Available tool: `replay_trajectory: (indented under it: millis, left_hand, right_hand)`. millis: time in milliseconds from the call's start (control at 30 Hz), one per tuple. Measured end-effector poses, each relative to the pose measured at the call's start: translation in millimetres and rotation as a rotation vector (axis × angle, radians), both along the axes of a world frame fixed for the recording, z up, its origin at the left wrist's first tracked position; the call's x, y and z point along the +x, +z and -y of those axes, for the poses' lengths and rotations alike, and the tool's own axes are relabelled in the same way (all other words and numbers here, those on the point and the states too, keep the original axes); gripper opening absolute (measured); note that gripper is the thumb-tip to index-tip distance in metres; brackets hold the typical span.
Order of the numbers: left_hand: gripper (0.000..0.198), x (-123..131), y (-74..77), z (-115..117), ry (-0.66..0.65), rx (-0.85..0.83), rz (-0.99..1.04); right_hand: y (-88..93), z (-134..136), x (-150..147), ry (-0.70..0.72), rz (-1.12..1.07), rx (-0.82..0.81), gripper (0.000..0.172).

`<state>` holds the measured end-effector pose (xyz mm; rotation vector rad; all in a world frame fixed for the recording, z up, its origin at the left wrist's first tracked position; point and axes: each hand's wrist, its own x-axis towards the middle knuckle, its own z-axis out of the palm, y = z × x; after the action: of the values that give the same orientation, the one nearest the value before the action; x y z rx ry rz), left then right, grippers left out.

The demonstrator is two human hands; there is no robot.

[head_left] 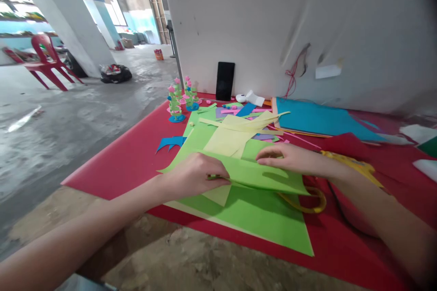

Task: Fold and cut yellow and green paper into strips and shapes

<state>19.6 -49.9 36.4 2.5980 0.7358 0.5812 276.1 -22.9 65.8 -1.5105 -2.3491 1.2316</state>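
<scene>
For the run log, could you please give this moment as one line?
left hand pinches green paper sheet; right hand flat on it; yellow scissors under right forearm

Head camera looks forward-down, close over green paper.

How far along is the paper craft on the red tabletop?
Done: two paper trees with pink flowers stand at the back, amid cut scraps. In hand: the left hand pinches a light green sheet at its near edge while the right hand lies flat on it. Left, probably: that sheet looks uncut, and the yellow scissors lie idle under it.
</scene>
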Motion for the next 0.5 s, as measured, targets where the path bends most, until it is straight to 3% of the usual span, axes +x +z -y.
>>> replay_trajectory:
  millis: [133,233,433,500]
  left_hand:
    - [0.021,0,8.3,-4,0.289,-0.198,0.037]
    - [0.027,0,12.6,-5,0.402,-0.319,0.083]
    - [0.029,2,14.3,-6,0.425,-0.518,0.204]
    - [0.029,2,14.2,-6,0.431,-0.557,0.237]
  right_hand:
    - [16.0,6,21,0.129,-0.039,0.017,0.042]
    - [24.6,11,35,0.225,-0.061,-0.009,0.047]
    - [31.6,20,34,-0.006,0.034,0.148,0.044]
    - [31.8,20,33,-0.013,-0.009,0.144,0.048]
